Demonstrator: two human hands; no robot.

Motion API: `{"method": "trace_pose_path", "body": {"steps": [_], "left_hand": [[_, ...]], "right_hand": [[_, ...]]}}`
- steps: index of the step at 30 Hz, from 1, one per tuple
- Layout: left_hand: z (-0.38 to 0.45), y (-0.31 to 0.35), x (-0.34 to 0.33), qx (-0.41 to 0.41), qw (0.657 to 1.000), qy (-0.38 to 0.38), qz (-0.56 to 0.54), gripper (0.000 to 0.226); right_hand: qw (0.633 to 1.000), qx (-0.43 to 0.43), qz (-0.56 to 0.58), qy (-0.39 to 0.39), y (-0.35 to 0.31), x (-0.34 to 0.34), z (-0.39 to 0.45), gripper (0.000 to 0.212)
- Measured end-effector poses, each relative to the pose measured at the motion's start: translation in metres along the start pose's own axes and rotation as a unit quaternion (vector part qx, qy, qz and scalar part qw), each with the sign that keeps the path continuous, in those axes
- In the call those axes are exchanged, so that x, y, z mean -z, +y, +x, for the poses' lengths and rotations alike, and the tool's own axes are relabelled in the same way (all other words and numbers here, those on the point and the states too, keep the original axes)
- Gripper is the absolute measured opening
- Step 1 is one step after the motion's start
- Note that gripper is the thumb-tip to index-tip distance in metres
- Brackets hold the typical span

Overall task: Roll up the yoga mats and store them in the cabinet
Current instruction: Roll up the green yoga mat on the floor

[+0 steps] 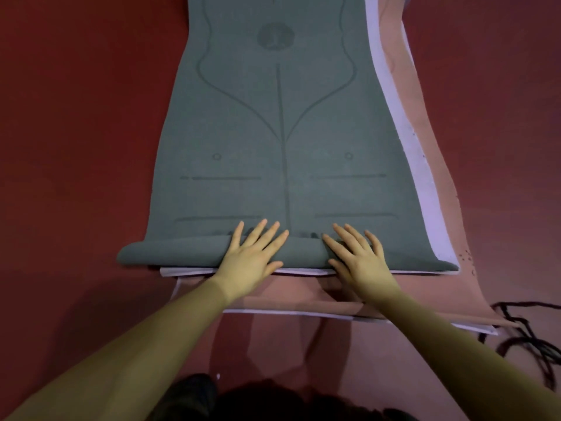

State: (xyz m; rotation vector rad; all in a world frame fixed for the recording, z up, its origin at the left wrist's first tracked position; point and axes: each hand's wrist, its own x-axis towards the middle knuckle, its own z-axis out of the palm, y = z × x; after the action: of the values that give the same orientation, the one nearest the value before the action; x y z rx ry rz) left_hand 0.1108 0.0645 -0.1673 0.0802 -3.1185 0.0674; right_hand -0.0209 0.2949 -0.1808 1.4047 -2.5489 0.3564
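Observation:
A grey-green yoga mat [273, 132] with printed guide lines lies stretched away from me on the red floor. Its near end is curled into a low roll [170, 253]. My left hand [252, 256] presses flat on that roll with straight, spread fingers. My right hand [358, 256] lies flat on the roll just to the right, fingers straight too. Under the grey mat lies a pale lilac mat [425, 189], showing along the right side and near edge. Beneath both is a pink mat [437, 287], sticking out at the right and toward me.
Red floor [76, 147] surrounds the mats on both sides. A dark tangled cord or strap [528, 338] lies on the floor at the right, near the pink mat's corner. Dark clothing at my knees [212, 399] fills the bottom edge. No cabinet is in view.

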Motion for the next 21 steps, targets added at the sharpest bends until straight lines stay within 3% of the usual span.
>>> {"method": "trace_pose_path", "body": {"steps": [2, 5, 8, 13, 18, 21], "left_hand": [[0.002, -0.001, -0.005, -0.005, 0.999, 0.03, 0.011, 0.062], [0.002, -0.002, -0.014, 0.004, 0.991, 0.136, -0.013, 0.055], [-0.002, -0.011, -0.021, -0.041, 0.977, 0.206, -0.032, 0.047], [-0.021, -0.016, -0.037, -0.04, 0.973, 0.229, -0.007, 0.041], [-0.028, -0.02, -0.036, 0.05, 0.976, 0.202, 0.068, 0.042], [-0.035, -0.02, -0.041, 0.038, 0.975, 0.201, 0.09, 0.045]], "right_hand": [[0.999, -0.004, -0.03, 0.036, -0.003, 0.003, 0.006, 0.041], [0.995, 0.028, -0.067, 0.064, -0.005, 0.004, 0.011, 0.037], [0.997, 0.033, -0.037, 0.065, 0.001, -0.004, 0.012, 0.035], [0.997, 0.045, 0.051, 0.017, 0.008, -0.008, -0.002, 0.044], [0.997, 0.014, -0.079, 0.016, 0.001, -0.005, -0.007, 0.039], [0.996, -0.029, -0.081, 0.013, -0.002, -0.01, -0.012, 0.039]]}}
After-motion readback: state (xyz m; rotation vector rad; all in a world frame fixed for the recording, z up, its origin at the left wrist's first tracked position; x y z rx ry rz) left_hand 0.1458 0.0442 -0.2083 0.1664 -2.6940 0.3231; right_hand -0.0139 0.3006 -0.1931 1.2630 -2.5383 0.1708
